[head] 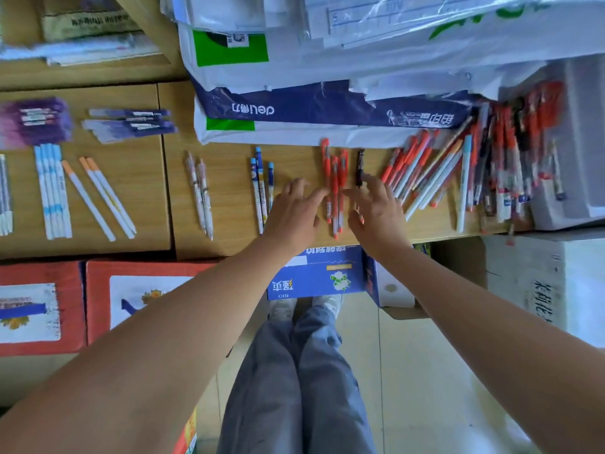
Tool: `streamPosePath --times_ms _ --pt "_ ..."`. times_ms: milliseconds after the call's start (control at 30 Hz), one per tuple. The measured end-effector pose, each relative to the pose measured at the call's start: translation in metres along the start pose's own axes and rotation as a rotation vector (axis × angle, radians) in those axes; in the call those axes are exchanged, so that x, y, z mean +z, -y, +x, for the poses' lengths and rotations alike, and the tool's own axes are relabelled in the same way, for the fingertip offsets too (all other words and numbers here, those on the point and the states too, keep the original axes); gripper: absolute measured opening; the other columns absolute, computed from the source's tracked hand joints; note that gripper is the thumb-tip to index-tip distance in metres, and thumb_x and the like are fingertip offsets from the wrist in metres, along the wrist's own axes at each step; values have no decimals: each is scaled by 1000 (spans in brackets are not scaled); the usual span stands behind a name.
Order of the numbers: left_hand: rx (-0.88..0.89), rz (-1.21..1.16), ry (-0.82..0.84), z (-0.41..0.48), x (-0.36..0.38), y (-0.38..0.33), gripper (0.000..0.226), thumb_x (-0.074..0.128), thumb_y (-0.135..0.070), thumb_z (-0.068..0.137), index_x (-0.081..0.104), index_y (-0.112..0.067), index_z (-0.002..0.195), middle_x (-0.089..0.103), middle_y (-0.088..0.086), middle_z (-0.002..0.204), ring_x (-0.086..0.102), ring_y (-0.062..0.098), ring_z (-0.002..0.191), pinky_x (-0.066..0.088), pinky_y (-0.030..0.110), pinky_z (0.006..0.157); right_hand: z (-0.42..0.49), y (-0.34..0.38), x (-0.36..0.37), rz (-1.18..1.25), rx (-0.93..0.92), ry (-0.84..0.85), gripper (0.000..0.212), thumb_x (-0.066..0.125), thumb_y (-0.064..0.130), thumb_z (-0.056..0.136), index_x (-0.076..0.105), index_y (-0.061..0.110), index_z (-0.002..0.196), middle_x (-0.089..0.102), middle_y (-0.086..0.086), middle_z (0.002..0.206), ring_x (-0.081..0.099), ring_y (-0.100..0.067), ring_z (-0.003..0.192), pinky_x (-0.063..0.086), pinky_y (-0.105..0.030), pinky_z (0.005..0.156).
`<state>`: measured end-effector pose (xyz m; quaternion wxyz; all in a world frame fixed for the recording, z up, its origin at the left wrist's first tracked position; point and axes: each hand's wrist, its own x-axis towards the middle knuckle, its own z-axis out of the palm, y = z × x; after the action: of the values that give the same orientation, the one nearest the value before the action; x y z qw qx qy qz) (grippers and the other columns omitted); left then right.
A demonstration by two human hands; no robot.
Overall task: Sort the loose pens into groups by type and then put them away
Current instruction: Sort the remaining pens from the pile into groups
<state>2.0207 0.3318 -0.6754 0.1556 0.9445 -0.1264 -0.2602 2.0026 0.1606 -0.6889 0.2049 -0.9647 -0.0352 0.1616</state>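
Several red pens (334,181) lie side by side on the wooden table top (229,178). My left hand (294,213) and my right hand (376,211) flank them, fingers spread and touching the red pens from both sides. A single black pen (360,167) lies just right of the group, by my right fingertips. A mixed heap of loose pens (474,168) fills the right end. Sorted groups lie leftward: blue-capped pens (262,185), two white clicker pens (200,194), orange-tipped white pens (98,194), light-blue white pens (52,191), and purple packets (131,124).
Paper reams in plastic wrap (327,106) are stacked along the back of the table. A white box (573,191) stands at the right end. Below the table edge sit a blue carton (320,273) and red-printed boxes (131,299); my legs stand on the tiled floor.
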Motion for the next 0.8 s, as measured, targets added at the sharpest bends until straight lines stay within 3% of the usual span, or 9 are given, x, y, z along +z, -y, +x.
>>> streamPosePath --times_ms 133,233,367,500,600,700,800 --pt "37 16 31 9 8 -8 61 57 -18 89 36 -30 146 34 12 141 33 31 132 38 43 104 -4 -10 3 -49 1 -25 34 65 2 74 68 8 108 55 -21 115 52 -42 102 51 -50 78" --pt "41 15 40 11 13 -8 62 57 -18 88 36 -30 145 34 11 142 34 31 129 38 43 102 -5 -6 7 -58 31 -8 37 60 2 77 65 5 114 55 -21 116 52 -40 102 50 -47 79" --pt "116 -6 14 13 14 -7 64 62 -17 84 40 -28 143 40 9 138 40 32 123 42 45 98 -5 -2 9 -52 118 -37 25 60 2 79 69 -1 102 56 -20 113 55 -39 97 52 -44 76" --pt "151 24 40 17 12 -8 64 62 -19 86 38 -28 145 38 8 140 39 31 126 41 43 100 -1 -5 6 -64 252 -8 23 62 1 82 70 4 103 58 -13 113 56 -32 95 49 -36 72" --pt "162 43 51 20 11 -10 62 61 -19 87 38 -27 144 36 9 142 37 31 127 40 43 102 5 -7 4 -66 302 -24 20 58 -2 85 66 6 101 59 -12 103 61 -31 84 46 -33 63" --pt "180 57 69 22 10 -14 60 60 -18 88 39 -25 144 35 9 142 37 30 127 40 43 102 10 -11 3 -45 333 -41 27 53 -2 86 59 4 112 60 -15 95 62 -33 78 42 -33 58" --pt "183 52 37 25 9 -18 54 60 -16 88 44 -23 140 40 9 135 42 28 121 43 39 97 12 -16 -3 80 307 -70 42 60 4 77 50 3 118 58 -15 83 58 -32 70 46 -36 57"
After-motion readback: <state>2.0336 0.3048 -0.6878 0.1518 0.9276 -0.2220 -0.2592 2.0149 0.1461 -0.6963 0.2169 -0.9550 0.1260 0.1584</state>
